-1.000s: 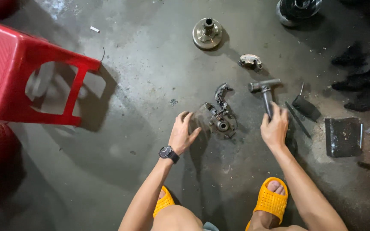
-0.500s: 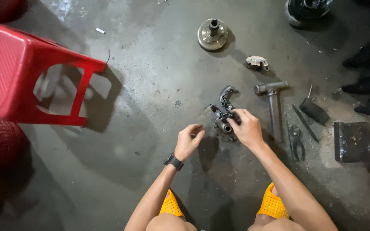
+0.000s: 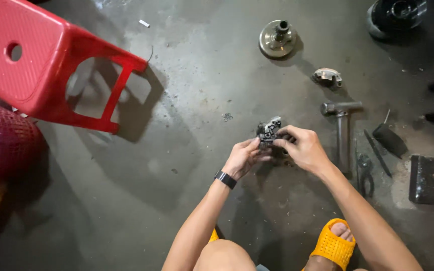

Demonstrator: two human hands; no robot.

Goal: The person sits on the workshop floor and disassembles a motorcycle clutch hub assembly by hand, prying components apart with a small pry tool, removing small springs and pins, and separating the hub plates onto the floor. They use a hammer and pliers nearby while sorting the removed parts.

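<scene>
Both hands meet at frame centre over the concrete floor (image 3: 187,150). Left hand (image 3: 242,158) and right hand (image 3: 302,149) are together, each closed on one side of a small grey metal part (image 3: 268,132). Part sits just above the fingertips, lifted clear of the floor as far as I can tell, though its underside is hidden. Two-sided grip judged to steady it for close work or inspection; which fingers press where cannot be told. Black watch (image 3: 225,179) on left wrist.

Other items lie spread on the floor right of the hands, each apart from its neighbour, probably so each can be reached singly:
- hammer (image 3: 342,125), head toward top of frame, handle running down, just right of right hand
- pliers (image 3: 363,173), below and right of hammer handle
- dark flat-bladed tool (image 3: 389,139), right of hammer
- dark block (image 3: 430,178), far right edge
- small curved metal piece (image 3: 327,77), above hammer
- round hub with centre shaft (image 3: 277,37), upright, upper centre
- dark round housing (image 3: 395,15), upper right corner, partly cut off

Red stool (image 3: 41,65) lies tipped at upper left, well apart from the work. Dark red mesh object (image 3: 1,140) at left edge; kind unclear. Yellow sandal (image 3: 333,246) at bottom, person squatting low.
</scene>
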